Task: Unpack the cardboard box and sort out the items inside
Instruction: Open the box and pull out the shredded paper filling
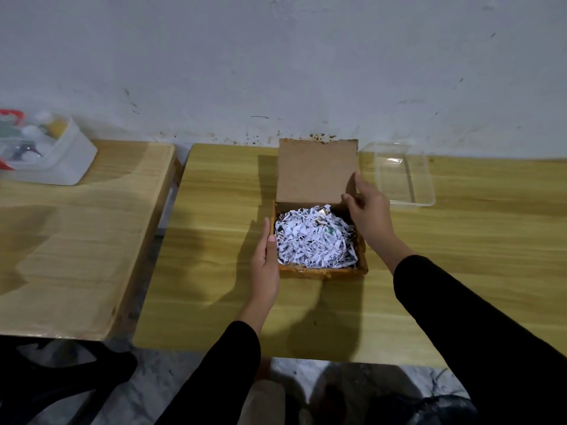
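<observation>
A small brown cardboard box [325, 273] stands on the yellow wooden table [460, 256], close to the wall. Its lid [316, 176] is raised upright at the back. White shredded paper [313, 237] fills the inside and hides whatever lies beneath; a small green bit shows among the shreds. My left hand [266, 262] lies flat against the box's left wall, thumb on the rim. My right hand [368, 207] grips the right edge of the raised lid near its hinge.
A clear empty plastic container [426, 197] sits right of the box by the wall. On a second wooden table [76, 256] at the left stands a white bin [61, 167] with several coloured items. A gap separates the two tables.
</observation>
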The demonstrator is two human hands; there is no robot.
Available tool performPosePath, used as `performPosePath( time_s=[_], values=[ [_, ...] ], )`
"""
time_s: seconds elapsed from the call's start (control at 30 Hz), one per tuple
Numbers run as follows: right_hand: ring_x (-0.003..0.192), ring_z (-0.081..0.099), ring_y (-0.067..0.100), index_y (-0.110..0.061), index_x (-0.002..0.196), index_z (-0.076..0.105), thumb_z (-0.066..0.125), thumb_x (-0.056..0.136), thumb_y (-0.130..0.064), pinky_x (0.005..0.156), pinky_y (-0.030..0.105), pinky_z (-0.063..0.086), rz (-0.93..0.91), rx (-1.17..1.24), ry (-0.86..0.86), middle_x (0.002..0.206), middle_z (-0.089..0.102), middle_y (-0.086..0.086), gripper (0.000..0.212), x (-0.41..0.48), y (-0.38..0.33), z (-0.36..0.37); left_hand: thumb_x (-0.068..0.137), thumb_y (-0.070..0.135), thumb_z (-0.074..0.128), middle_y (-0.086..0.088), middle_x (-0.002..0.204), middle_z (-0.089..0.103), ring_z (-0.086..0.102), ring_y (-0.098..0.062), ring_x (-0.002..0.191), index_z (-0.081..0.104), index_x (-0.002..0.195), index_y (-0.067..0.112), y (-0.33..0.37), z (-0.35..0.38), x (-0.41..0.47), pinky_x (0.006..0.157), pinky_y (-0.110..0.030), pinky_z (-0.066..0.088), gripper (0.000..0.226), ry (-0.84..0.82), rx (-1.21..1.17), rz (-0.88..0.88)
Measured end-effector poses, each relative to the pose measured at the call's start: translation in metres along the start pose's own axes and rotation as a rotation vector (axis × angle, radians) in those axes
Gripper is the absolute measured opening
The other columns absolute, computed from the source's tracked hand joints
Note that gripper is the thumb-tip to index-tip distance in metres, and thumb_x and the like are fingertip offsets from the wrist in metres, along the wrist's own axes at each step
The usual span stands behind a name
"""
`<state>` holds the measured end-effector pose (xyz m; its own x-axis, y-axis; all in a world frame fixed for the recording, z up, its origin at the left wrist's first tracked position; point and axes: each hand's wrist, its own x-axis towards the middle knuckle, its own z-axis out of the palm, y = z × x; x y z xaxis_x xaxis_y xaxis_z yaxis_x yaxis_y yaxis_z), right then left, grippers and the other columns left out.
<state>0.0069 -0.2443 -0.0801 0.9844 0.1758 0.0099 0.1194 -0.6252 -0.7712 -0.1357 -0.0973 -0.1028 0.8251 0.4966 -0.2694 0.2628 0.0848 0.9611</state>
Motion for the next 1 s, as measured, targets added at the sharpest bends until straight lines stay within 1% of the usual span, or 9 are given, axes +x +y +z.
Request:
performPosePath(
  time_s=[0.1, 0.2, 0.3, 0.43, 0.5, 0.6, 0.7, 0.8, 1.0],
  values=[
    [0.112, 0.056, 0.03, -0.002, 0.136, 0.04, 0.057, 0.09, -0.011, 0.101, 0.04, 0.047, -0.03, -0.041, 0.009, 0.127, 0.058, 0.018, 0.05, -0.006, 0.001, 0.0, 0.1, 0.025, 0.033, 0.008, 0.15, 0.03, 0.025, 0.0, 0.133, 0.029, 0.143, 0.028, -0.001, -0.001, -0.001, 0.108, -0.021, 0.028, 0.043, 0.006, 0.018, 0.016],
    [0.11, 0.058, 0.031, 0.0, 0.134, 0.042, 0.058, 0.09, -0.01, 0.1, 0.037, 0.047, 0.003, -0.052, -0.016, 0.125, 0.059, 0.019, 0.048, -0.006, -0.006, -0.003, 0.1, 0.025, 0.034, 0.007, 0.151, 0.03, 0.024, -0.018, 0.14, 0.029, 0.144, 0.027, -0.001, -0.003, -0.003, 0.11, -0.029, 0.029, 0.044, -0.003, 0.041, 0.013],
    [0.106, 0.06, 0.033, 0.0, 0.132, 0.045, 0.06, 0.088, -0.008, 0.096, 0.039, 0.049, -0.002, -0.088, -0.047, 0.122, 0.061, 0.021, 0.048, -0.007, -0.009, -0.011, 0.1, 0.02, 0.036, 0.005, 0.15, 0.034, 0.028, -0.005, 0.136, 0.032, 0.143, 0.021, 0.004, -0.005, -0.004, 0.1, -0.012, 0.027, 0.043, -0.016, 0.077, 0.015],
    [0.1, 0.061, 0.029, -0.003, 0.125, 0.054, 0.067, 0.083, -0.012, 0.091, 0.037, 0.052, -0.072, -0.098, -0.006, 0.12, 0.06, 0.018, 0.046, -0.017, -0.008, -0.029, 0.094, 0.004, 0.048, -0.008, 0.138, 0.044, 0.041, -0.02, 0.13, 0.051, 0.13, 0.008, 0.022, -0.002, 0.002, 0.105, -0.022, 0.032, 0.036, 0.138, 0.226, 0.058],
    [0.099, 0.06, 0.028, -0.006, 0.123, 0.056, 0.072, 0.079, -0.016, 0.09, 0.036, 0.052, -0.155, -0.127, -0.053, 0.119, 0.058, 0.015, 0.048, -0.025, -0.01, -0.042, 0.089, 0.002, 0.055, -0.008, 0.131, 0.047, 0.045, -0.019, 0.123, 0.056, 0.122, 0.005, 0.037, -0.002, 0.002, 0.098, -0.011, 0.03, 0.033, 0.174, 0.348, 0.198],
    [0.113, 0.053, 0.026, -0.011, 0.129, 0.05, 0.075, 0.075, -0.02, 0.1, 0.04, 0.045, -0.347, -0.276, -0.369, 0.127, 0.053, 0.011, 0.061, -0.032, -0.016, -0.05, 0.086, 0.019, 0.065, 0.003, 0.133, 0.044, 0.043, -0.009, 0.12, 0.047, 0.132, 0.01, 0.053, 0.0, 0.005, 0.09, 0.0, 0.027, 0.051, -0.118, 0.622, 0.307],
    [0.131, 0.035, 0.026, -0.012, 0.142, 0.029, 0.079, 0.069, -0.024, 0.107, 0.036, 0.036, -0.401, -0.495, -0.631, 0.145, 0.034, 0.01, 0.09, -0.034, -0.019, -0.036, 0.073, 0.034, 0.076, -0.005, 0.147, 0.032, 0.032, -0.02, 0.134, 0.024, 0.145, 0.009, 0.055, 0.008, 0.02, 0.108, -0.025, 0.029, 0.093, -0.442, 0.993, 0.252],
    [0.137, 0.025, 0.029, -0.01, 0.146, 0.014, 0.08, 0.066, -0.024, 0.107, 0.04, 0.037, -0.411, -0.645, -0.692, 0.149, 0.021, 0.011, 0.105, -0.032, -0.017, -0.017, 0.066, 0.042, 0.079, -0.011, 0.149, 0.023, 0.024, -0.027, 0.137, 0.006, 0.148, 0.006, 0.057, 0.018, 0.032, 0.112, -0.035, 0.026, 0.115, -0.577, 1.251, 0.183],
    [0.129, 0.034, 0.032, -0.007, 0.144, 0.012, 0.08, 0.064, -0.028, 0.1, 0.036, 0.042, -0.484, -0.703, -0.62, 0.14, 0.026, 0.014, 0.107, -0.03, -0.006, 0.003, 0.068, 0.043, 0.078, -0.015, 0.152, 0.013, 0.017, -0.033, 0.141, -0.005, 0.146, 0.002, 0.057, 0.03, 0.046, 0.113, -0.04, 0.025, 0.122, -0.724, 1.375, 0.041]
  ],
)
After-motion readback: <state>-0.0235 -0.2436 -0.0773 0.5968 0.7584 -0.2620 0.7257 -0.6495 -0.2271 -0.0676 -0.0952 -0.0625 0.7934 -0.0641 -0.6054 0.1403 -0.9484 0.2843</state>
